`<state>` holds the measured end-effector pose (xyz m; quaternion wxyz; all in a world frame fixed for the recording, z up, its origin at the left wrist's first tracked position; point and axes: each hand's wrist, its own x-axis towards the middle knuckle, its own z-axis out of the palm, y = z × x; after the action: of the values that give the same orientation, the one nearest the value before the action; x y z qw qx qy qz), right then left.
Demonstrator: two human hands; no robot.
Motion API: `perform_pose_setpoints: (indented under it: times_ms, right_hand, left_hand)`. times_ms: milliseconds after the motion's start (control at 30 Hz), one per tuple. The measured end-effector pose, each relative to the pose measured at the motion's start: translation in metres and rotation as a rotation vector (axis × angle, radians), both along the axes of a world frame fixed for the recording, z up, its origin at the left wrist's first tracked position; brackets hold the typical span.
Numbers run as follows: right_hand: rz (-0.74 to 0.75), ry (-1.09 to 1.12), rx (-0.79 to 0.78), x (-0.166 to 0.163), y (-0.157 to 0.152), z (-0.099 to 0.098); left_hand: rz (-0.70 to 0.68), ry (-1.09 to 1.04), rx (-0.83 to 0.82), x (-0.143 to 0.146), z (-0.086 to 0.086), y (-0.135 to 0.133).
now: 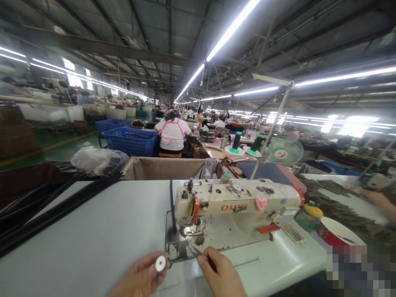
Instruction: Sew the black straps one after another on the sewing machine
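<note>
Between the thumb and fingers of my left hand (145, 272) is a bobbin (160, 263), its round pale face with a dark centre hole turned toward me. Closed in a pinch, my right hand (219, 270) grips a small pointed metal tool (196, 251); the fingers hide most of it, so its exact kind does not show. Both hands are just in front of the sewing machine (238, 206), near its needle end. A dark strap (172, 206) hangs down by the machine's left end.
Long black strips (77, 196) lie across the white table (102, 231) on the left. Right of the machine stand a jar with a yellow lid (313, 211) and a green fan (283, 152). Blue baskets (130, 140) and a seated person (172, 134) are ahead. Another person's arm (377, 204) reaches in at right.
</note>
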<state>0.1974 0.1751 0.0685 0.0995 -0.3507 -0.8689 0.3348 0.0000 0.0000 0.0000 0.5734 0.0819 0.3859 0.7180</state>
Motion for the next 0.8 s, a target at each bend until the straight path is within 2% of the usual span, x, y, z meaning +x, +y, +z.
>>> perform_pose_setpoints:
  times_ms: [33, 100, 200, 367, 800]
  right_hand:
    - [0.032, -0.001, -0.051, -0.002, -0.004, -0.003]
    - [0.073, -0.006, -0.121, -0.005, -0.011, -0.006]
    - [0.092, -0.066, -0.169, -0.01, -0.02, -0.006]
    - [0.14, -0.144, -0.21, -0.015, -0.033, -0.006]
    - [0.229, -0.288, -0.093, -0.023, -0.054, -0.007]
  left_hand:
    - [0.091, -0.031, 0.002, 0.002, 0.005, 0.002]
    - [0.169, -0.073, 0.016, 0.003, 0.014, 0.005]
    - [0.199, -0.094, 0.048, 0.003, 0.02, 0.006]
    - [0.217, -0.088, 0.102, 0.001, 0.018, 0.006]
    - [0.232, -0.08, 0.135, 0.001, 0.016, 0.006]
